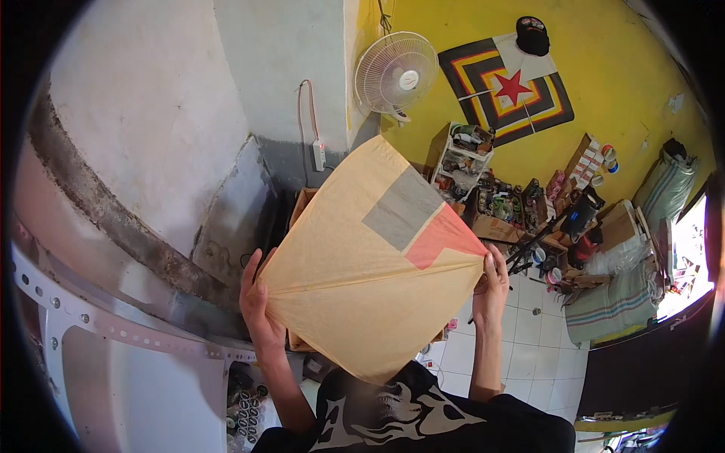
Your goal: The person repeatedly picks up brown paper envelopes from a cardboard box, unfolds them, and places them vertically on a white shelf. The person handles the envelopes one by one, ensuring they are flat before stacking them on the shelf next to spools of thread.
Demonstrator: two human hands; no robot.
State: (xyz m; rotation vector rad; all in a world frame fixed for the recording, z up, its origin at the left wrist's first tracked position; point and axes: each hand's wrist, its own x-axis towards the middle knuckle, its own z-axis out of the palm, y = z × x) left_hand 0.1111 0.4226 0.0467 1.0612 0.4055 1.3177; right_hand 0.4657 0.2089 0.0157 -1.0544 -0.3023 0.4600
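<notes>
A diamond-shaped paper kite, mostly tan with a grey patch and a red patch, is held up in front of my black printed shirt. My left hand grips its left corner, with the thumb on the near face. At the opposite corner, beside the tip of the red patch, my right hand pinches the kite between thumb and fingers. A crease or spar line runs across the kite from one hand to the other. Parts of the fingers of both hands are hidden behind it.
A white wall fan and a patterned kite with a red star are on the walls ahead. Below stand a white shelf rack and cardboard boxes of supplies. Woven sacks lie right; a perforated metal frame is left.
</notes>
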